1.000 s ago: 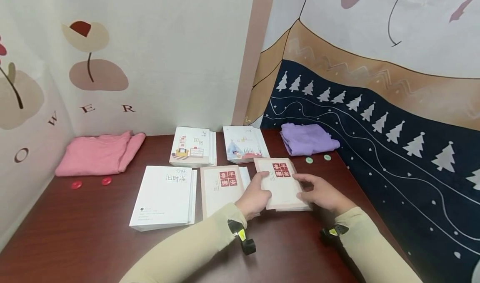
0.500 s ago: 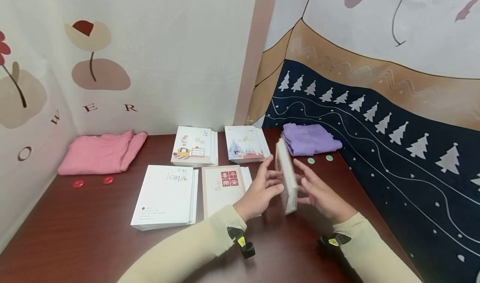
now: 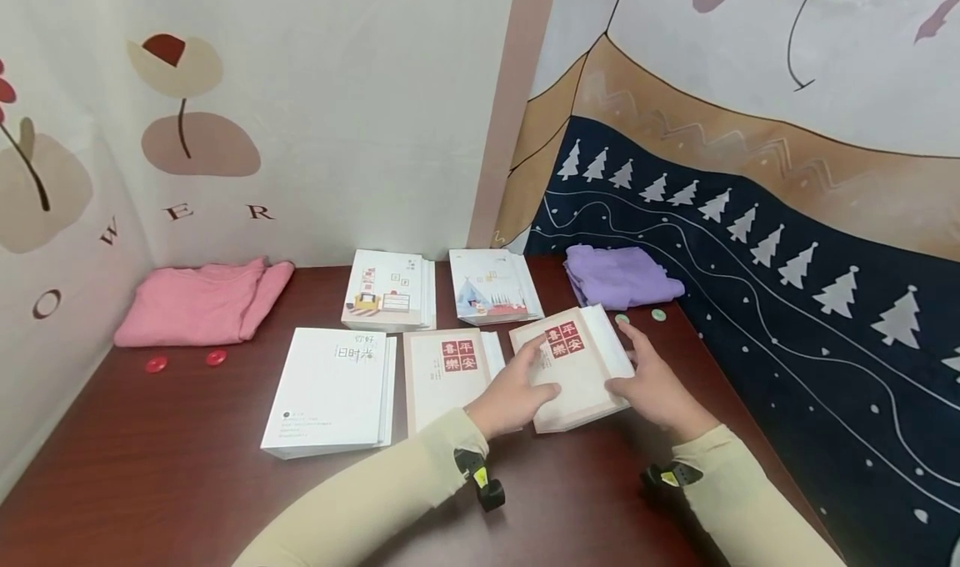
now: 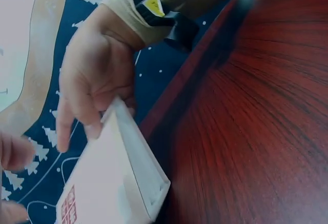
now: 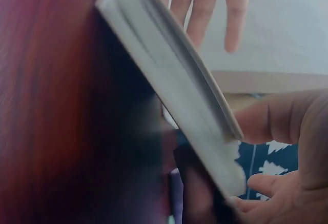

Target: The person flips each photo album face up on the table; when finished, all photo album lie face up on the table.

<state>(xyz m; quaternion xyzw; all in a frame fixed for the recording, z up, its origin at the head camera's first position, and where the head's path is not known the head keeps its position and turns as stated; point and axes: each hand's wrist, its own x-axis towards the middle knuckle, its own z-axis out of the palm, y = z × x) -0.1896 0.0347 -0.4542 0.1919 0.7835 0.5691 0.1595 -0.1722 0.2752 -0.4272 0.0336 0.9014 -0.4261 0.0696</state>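
Both hands are on the book at the right of the counter, its beige cover with the red seal facing up. The left hand lies on the cover with straight fingers, thumb at the near edge. The right hand holds the right edge, fingers curled round the page side and thumb beneath; the wrist views show that edge tilted up off the wood. Just to its left lies a matching book, then a white book. Farther back sit two illustrated stacks. A purple cloth lies in the far right corner beside green buttons; a pink cloth lies far left, red buttons near it. Printed hangings wall the corner.
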